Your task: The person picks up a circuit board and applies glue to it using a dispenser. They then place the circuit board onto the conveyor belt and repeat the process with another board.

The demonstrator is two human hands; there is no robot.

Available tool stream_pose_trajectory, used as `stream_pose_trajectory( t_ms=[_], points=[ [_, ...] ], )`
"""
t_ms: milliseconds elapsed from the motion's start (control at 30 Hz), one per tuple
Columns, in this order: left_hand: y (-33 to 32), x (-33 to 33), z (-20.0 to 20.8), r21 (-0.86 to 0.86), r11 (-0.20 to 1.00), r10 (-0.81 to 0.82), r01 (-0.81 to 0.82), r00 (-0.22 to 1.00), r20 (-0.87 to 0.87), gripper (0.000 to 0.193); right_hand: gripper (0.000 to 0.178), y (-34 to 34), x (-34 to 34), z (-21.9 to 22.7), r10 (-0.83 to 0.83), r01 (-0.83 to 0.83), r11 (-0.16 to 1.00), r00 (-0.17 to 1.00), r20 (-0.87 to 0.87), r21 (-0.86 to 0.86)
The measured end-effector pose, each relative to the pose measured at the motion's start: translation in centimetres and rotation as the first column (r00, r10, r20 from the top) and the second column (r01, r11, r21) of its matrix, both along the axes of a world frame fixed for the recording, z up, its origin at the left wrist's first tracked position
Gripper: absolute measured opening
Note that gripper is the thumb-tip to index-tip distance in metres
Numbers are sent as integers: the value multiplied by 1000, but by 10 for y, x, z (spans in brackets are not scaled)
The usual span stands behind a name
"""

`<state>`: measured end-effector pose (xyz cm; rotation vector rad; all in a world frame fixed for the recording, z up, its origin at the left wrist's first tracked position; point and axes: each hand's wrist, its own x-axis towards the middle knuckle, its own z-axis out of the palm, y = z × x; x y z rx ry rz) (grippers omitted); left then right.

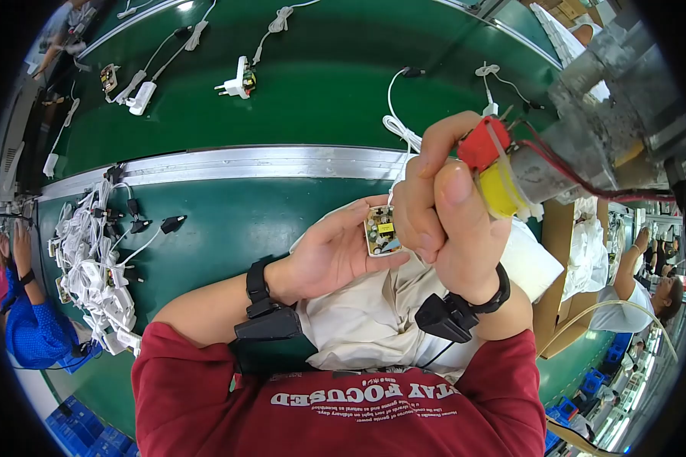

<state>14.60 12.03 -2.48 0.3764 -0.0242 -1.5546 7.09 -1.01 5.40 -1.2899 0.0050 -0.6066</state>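
Observation:
My left hand (pixel 331 247) lies palm up in front of my chest, its fingers curled round an opened white charger (pixel 380 231). The charger's circuit board faces up, with a yellow part on it, and a white cord runs up from it. Just right of it and above, my right hand (pixel 457 213) is closed round a stained grey tool of a kind I cannot make out. The tool has a red block (pixel 484 145) and a yellow band (pixel 500 189), with red and black wires along it. Its working end is hidden by my fingers.
Beyond a metal rail (pixel 251 162) several corded chargers (pixel 241 78) lie on a green belt. A heap of white chargers and cords (pixel 95 266) is at left. White cloth (pixel 366 316) covers my lap; a cardboard box (pixel 552 282) stands at right. Other people sit at both sides.

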Motion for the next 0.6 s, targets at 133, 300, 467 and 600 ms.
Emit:
stream_pose_trajectory(
  t_ms=[133,300,467,600],
  points=[
    [0,2,-3,3,1000,1,-1,1000,-8,41,36,-1,0,1,-1,1,1000,1000,-11,-1],
    [-2,4,-3,-30,999,-21,21,1000,21,42,36,-3,-1,-1,0,0,1000,1000,-13,5],
    [-3,3,-3,10,1000,1,-1,1000,1,43,36,-4,2,-1,2,-2,1000,1000,-9,16],
    [-2,2,-5,-38,999,-7,4,998,-61,44,36,-4,2,-4,3,-3,1000,1000,-3,14]
  ],
)
